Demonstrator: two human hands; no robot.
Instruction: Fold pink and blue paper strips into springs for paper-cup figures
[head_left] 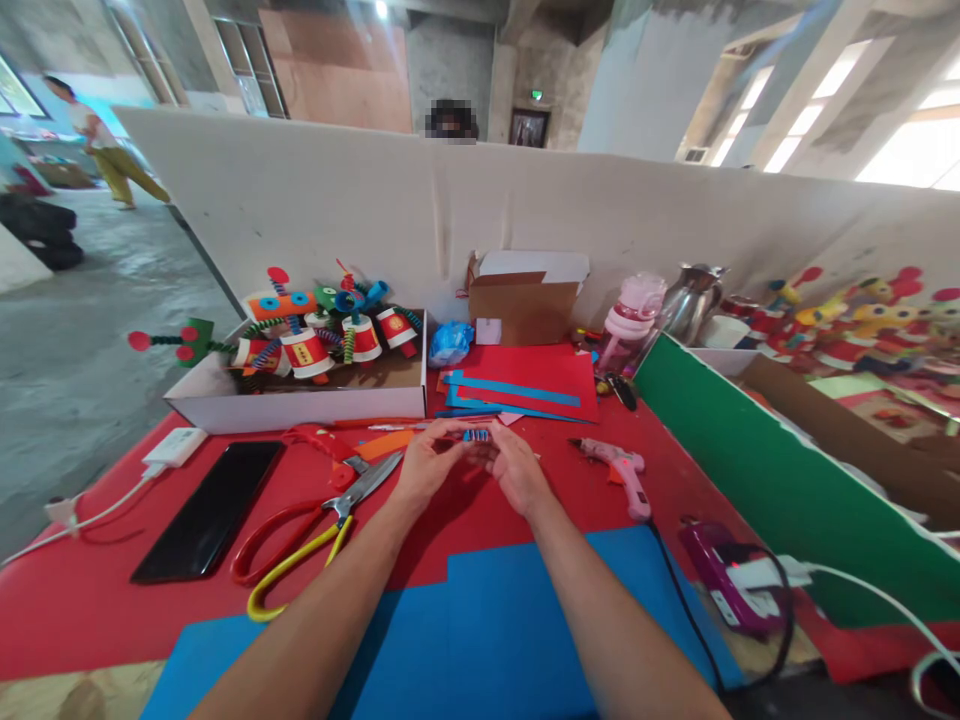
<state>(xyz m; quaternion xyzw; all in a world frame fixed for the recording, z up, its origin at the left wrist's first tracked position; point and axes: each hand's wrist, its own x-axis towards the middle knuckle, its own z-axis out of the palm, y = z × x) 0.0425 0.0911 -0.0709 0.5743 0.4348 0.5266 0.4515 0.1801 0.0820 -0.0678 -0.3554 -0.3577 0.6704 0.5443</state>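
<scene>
Between my two hands is a small folded paper spring (476,436), blue with reddish bands. The fingers of my left hand (435,455) are closed on its left end. My right hand (517,470) closes on it from the right, with the fingertips partly hidden. Left of my hands lie scissors (360,490) with one red and one yellow handle. A pink glue gun (619,468) rests to the right. Behind the hands, blue paper strips (517,388) lie on red paper sheets (570,370).
A white box (315,408) holds several paper-cup figures (307,352). A black phone (210,510) lies left, and a purple power strip (731,585) right. A green partition (757,480) borders the right side. Blue sheets (495,630) cover the front. A person (105,140) walks far left.
</scene>
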